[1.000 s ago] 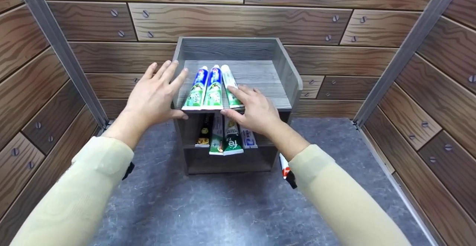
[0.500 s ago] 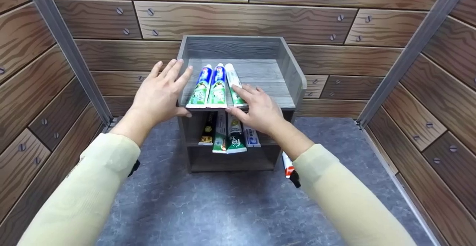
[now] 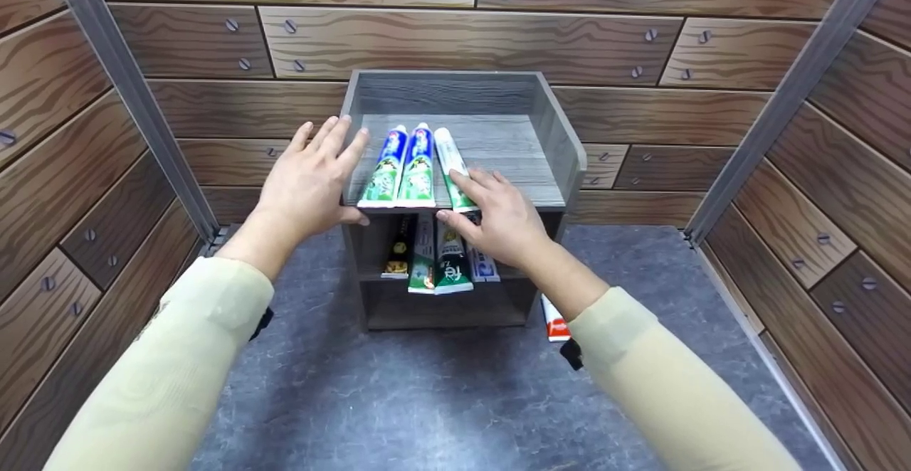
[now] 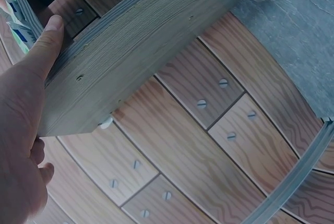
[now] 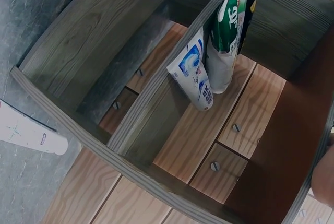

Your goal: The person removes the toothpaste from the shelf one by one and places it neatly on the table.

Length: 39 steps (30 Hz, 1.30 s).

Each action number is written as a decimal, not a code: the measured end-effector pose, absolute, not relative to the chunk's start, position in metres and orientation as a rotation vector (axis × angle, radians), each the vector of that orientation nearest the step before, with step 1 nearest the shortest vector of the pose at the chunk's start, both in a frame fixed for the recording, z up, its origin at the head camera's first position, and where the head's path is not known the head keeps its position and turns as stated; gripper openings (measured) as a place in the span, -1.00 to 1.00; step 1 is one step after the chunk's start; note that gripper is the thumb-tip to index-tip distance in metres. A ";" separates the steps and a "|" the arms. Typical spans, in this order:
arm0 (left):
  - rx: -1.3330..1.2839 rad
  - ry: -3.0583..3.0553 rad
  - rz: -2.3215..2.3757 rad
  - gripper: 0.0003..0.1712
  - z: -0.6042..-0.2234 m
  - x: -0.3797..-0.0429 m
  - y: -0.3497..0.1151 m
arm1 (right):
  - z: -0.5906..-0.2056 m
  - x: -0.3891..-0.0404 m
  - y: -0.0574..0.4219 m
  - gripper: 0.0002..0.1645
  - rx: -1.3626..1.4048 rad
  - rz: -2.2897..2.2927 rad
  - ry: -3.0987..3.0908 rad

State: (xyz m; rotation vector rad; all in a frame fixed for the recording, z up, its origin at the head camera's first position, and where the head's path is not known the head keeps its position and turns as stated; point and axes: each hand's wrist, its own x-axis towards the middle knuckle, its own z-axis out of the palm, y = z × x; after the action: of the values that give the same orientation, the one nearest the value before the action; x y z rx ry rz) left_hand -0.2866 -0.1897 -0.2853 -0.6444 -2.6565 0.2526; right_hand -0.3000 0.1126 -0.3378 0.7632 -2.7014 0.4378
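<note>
eight visible toothpaste tubes (image 3: 416, 179), one shelf unit (image 3: 498, 136), two hands (image 3: 302, 179)

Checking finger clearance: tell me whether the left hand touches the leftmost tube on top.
Apart. In the head view, a strip of shelf shows between the left hand and the leftmost tube.

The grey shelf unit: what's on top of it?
On its top board lie two blue-and-green tubes side by side, and a white-and-green tube to their right. The right hand hides part of that tube and of the board.
</note>
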 end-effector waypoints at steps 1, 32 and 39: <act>-0.644 -2.658 0.248 0.50 -0.285 -0.287 -0.190 | -0.339 -0.300 0.113 -0.13 0.763 0.446 -2.691; -0.637 -2.659 0.202 0.51 -0.287 -0.287 -0.189 | -0.351 -0.271 0.116 -0.49 0.614 0.738 -2.387; -0.630 -2.670 0.202 0.51 -0.287 -0.286 -0.188 | -0.353 -0.268 0.118 -0.50 0.607 0.747 -2.350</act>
State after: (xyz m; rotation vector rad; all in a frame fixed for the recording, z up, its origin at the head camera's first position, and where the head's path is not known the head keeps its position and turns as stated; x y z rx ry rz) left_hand -0.2861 -0.1881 -0.2867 -0.6299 -2.6699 0.2025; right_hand -0.2679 0.1182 -0.3526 0.6072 -2.3497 0.7471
